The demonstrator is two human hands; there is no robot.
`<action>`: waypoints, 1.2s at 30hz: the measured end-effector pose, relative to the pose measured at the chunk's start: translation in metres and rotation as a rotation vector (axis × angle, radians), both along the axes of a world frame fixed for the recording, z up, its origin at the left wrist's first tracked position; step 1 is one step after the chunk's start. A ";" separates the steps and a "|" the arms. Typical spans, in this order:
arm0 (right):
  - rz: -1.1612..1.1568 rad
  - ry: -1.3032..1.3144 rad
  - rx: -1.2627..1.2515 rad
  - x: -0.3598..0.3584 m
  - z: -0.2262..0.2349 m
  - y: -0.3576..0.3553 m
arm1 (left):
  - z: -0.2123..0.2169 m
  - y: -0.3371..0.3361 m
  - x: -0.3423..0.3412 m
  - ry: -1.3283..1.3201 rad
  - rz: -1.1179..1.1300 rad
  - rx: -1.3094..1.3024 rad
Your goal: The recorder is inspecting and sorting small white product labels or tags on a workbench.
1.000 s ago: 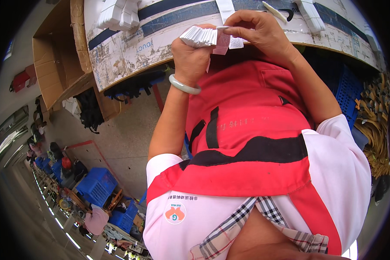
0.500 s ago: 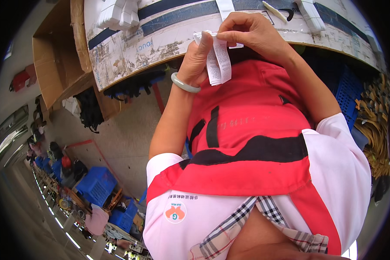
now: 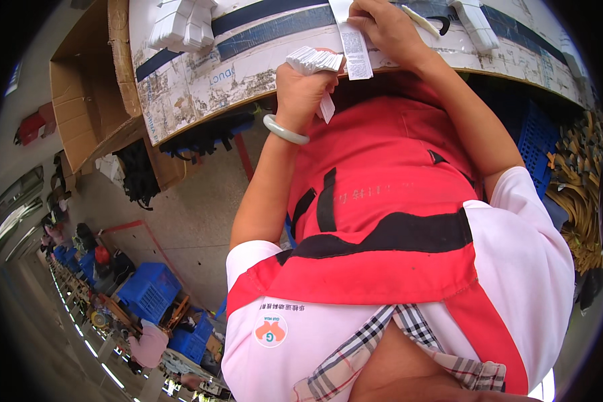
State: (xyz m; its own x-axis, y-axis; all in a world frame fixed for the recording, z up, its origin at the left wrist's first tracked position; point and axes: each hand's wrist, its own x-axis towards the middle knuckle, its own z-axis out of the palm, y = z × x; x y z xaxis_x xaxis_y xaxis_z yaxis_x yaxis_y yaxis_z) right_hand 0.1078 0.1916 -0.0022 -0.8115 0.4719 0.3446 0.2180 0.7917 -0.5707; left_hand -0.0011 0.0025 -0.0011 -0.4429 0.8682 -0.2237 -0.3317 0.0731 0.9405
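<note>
My left hand (image 3: 301, 94) is closed around a thick bundle of folded white labels (image 3: 315, 61), held just off the table's near edge. The bundle's folded ends fan out above my fist, and one printed tail hangs below it. To the right, my right hand (image 3: 392, 32) has its thumb and curled fingers on a long white printed label strip (image 3: 356, 57). That strip lies on the table, its lower end hanging past the near edge. Its upper end runs out of the picture.
More stacks of white labels stand on the worn table (image 3: 181, 94), one bundle (image 3: 181, 25) at left and another (image 3: 476, 23) at right. Near the right one lies a thin cream-coloured tool (image 3: 420, 21). An opened cardboard box (image 3: 90, 80) adjoins the table's left end.
My hands have moved apart. The left turned, bringing the bundle's folded ends up; the right left the bundle and went up to the strip on the table.
</note>
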 end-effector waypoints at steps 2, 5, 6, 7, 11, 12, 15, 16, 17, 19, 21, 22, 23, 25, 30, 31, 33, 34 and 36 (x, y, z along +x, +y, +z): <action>0.048 0.029 -0.101 0.001 0.005 -0.001 | 0.001 0.000 -0.001 0.115 0.042 0.024; 0.179 0.086 -0.184 0.010 0.032 -0.013 | 0.004 0.008 -0.005 0.525 0.201 0.177; 0.194 0.097 -0.223 0.011 0.040 -0.021 | 0.006 0.010 -0.009 0.709 0.226 0.245; 0.191 0.097 -0.223 0.013 0.046 -0.025 | 0.008 0.012 -0.011 0.893 0.247 0.313; 0.219 0.118 -0.207 0.018 0.059 -0.034 | 0.022 -0.003 -0.009 0.447 0.090 0.091; 0.255 0.116 -0.309 0.019 0.058 -0.032 | 0.023 -0.004 -0.008 0.448 0.089 0.089; 0.273 0.079 -0.580 0.020 0.055 -0.036 | 0.024 -0.007 -0.007 0.441 0.106 0.159; 0.252 0.043 -0.746 0.020 0.053 -0.038 | 0.023 -0.007 -0.006 0.427 0.109 0.180; 0.250 0.043 -0.747 0.021 0.051 -0.037 | 0.022 -0.007 -0.005 0.413 0.112 0.201; 0.320 -0.044 -0.738 0.023 0.045 -0.035 | 0.021 -0.009 -0.004 0.403 0.110 0.186; 0.327 -0.038 -0.740 0.024 0.044 -0.034 | 0.020 -0.010 -0.004 0.394 0.109 0.173; 0.333 -0.032 -0.742 0.025 0.043 -0.035 | 0.020 -0.010 -0.004 0.376 0.108 0.181; 0.333 -0.033 -0.743 0.025 0.042 -0.036 | 0.020 -0.010 -0.003 0.358 0.106 0.189; 0.315 -0.017 -0.829 0.024 0.042 -0.038 | 0.018 -0.010 -0.002 0.358 0.110 0.202; 0.312 -0.006 -0.790 0.023 0.045 -0.042 | 0.018 -0.011 -0.001 0.399 0.124 0.207; 0.337 0.020 -0.680 0.023 0.043 -0.040 | 0.019 -0.012 -0.001 0.356 0.088 0.155; 0.381 -0.070 -0.824 0.026 0.046 -0.032 | 0.016 -0.013 -0.001 0.312 0.055 0.102; 0.429 -0.160 -0.968 0.023 0.051 -0.031 | 0.015 -0.011 -0.004 0.037 0.050 0.106; 0.484 -0.162 -1.071 0.024 0.066 -0.040 | 0.016 -0.016 -0.006 -0.326 0.042 0.099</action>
